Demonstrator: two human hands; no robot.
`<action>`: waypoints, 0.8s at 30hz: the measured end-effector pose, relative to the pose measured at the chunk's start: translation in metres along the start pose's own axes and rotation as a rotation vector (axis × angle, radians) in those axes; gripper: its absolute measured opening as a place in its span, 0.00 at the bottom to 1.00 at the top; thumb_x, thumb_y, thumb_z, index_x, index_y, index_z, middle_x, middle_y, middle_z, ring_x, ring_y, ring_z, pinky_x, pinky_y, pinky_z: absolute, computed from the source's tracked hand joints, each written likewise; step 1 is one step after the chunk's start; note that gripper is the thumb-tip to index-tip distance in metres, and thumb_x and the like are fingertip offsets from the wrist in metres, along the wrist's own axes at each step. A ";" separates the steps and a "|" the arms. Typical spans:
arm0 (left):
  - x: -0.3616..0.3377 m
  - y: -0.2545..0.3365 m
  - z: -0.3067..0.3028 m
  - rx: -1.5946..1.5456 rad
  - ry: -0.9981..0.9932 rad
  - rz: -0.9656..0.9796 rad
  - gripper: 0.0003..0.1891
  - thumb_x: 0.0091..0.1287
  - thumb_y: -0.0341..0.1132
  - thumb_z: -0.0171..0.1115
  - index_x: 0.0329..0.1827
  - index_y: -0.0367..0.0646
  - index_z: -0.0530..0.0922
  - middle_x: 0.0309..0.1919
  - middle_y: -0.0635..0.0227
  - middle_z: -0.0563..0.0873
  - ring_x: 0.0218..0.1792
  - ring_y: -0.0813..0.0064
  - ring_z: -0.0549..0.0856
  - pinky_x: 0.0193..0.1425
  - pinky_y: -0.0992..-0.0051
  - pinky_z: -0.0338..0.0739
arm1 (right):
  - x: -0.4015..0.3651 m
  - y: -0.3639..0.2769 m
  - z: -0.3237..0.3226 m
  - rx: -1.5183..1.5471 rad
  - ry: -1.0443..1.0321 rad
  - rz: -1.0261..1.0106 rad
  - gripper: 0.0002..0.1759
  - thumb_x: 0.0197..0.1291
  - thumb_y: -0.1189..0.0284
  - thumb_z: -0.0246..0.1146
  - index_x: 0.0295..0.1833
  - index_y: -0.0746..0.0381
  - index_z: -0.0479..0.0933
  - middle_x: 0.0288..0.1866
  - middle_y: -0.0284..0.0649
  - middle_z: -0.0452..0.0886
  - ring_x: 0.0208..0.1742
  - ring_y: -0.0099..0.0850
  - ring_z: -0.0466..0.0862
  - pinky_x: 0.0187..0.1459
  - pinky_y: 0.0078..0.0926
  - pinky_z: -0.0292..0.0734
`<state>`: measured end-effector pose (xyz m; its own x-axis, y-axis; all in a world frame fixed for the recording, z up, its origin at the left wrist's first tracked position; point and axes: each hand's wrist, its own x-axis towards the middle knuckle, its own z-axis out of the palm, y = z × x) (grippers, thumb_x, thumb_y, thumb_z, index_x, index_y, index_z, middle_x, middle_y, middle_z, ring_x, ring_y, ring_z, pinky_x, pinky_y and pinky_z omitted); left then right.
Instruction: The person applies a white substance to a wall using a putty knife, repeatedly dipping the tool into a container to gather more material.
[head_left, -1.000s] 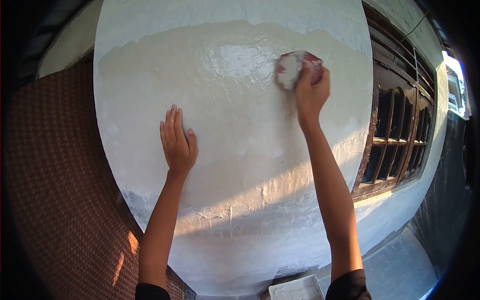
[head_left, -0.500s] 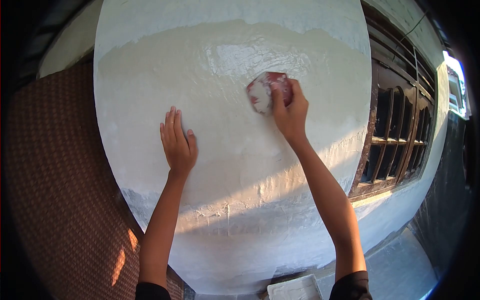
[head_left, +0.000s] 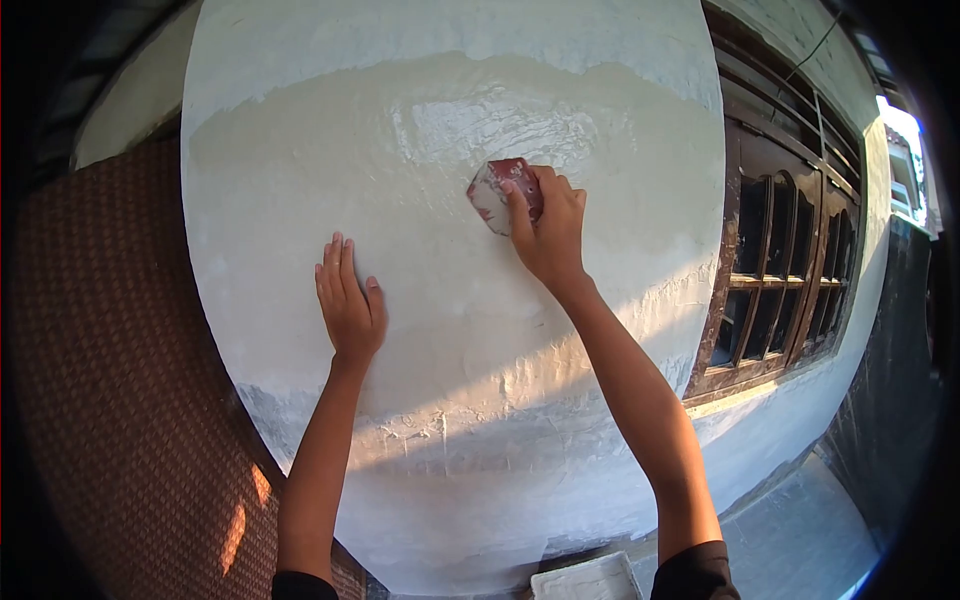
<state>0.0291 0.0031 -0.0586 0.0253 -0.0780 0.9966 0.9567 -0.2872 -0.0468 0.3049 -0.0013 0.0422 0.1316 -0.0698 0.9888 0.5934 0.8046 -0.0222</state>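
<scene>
scraper: the flat reddish scraper [head_left: 490,192] is up at the face of the wall [head_left: 450,285], just below the glossy patch [head_left: 490,118], tilted, with whitish paste [head_left: 484,203] smeared over much of its near side.
my right hand: my right hand [head_left: 552,232] is closed round the scraper's right part, thumb laid over the near face, the other fingers bent behind its right side and partly hidden.
my left hand: my left hand [head_left: 350,308] holds nothing; it lies spread on the wall, lower than the scraper and to its left, fingers pointing up, thumb a little out from them.
glossy patch: streaked and shining, within a broader greyish-cream coat that ends above in a ragged edge.
wall: pale, with a slanting band of sunlight [head_left: 530,375] across it below my hands, and rough ridges and drips along that band.
sleeves: a dark sleeve [head_left: 305,586] on my left arm, another on my right.
tray: at the bottom, left of my right sleeve, a pale tray [head_left: 578,564] with whitish stuff in it, partly cut off.
window: to the right, a brown wooden window [head_left: 768,284] with dark panes.
woven panel: to the left, a brown woven panel [head_left: 120,380] with small sunlit spots low down.
</scene>
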 end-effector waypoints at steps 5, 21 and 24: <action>-0.003 0.002 0.000 -0.001 0.002 -0.001 0.29 0.71 0.31 0.50 0.76 0.34 0.63 0.78 0.51 0.65 0.79 0.51 0.62 0.82 0.48 0.50 | 0.024 0.024 -0.034 0.082 0.293 0.478 0.12 0.70 0.68 0.63 0.52 0.65 0.78 0.42 0.50 0.86 0.41 0.44 0.86 0.47 0.39 0.77; -0.007 0.008 0.002 -0.013 -0.009 -0.043 0.30 0.73 0.32 0.48 0.78 0.35 0.60 0.78 0.51 0.63 0.80 0.50 0.59 0.83 0.47 0.46 | 0.013 0.047 -0.072 0.078 0.466 0.502 0.17 0.72 0.65 0.63 0.54 0.70 0.77 0.44 0.48 0.87 0.43 0.35 0.86 0.49 0.33 0.79; -0.007 0.011 0.003 -0.029 -0.028 -0.061 0.30 0.74 0.32 0.47 0.79 0.35 0.58 0.79 0.51 0.61 0.80 0.49 0.58 0.83 0.46 0.45 | -0.002 0.047 -0.079 0.184 0.383 0.536 0.18 0.73 0.63 0.62 0.53 0.69 0.76 0.44 0.44 0.85 0.44 0.30 0.83 0.50 0.30 0.77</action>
<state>0.0407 0.0030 -0.0656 -0.0240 -0.0333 0.9992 0.9478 -0.3186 0.0121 0.3951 -0.0103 0.0280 0.6615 0.1894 0.7257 0.2282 0.8709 -0.4353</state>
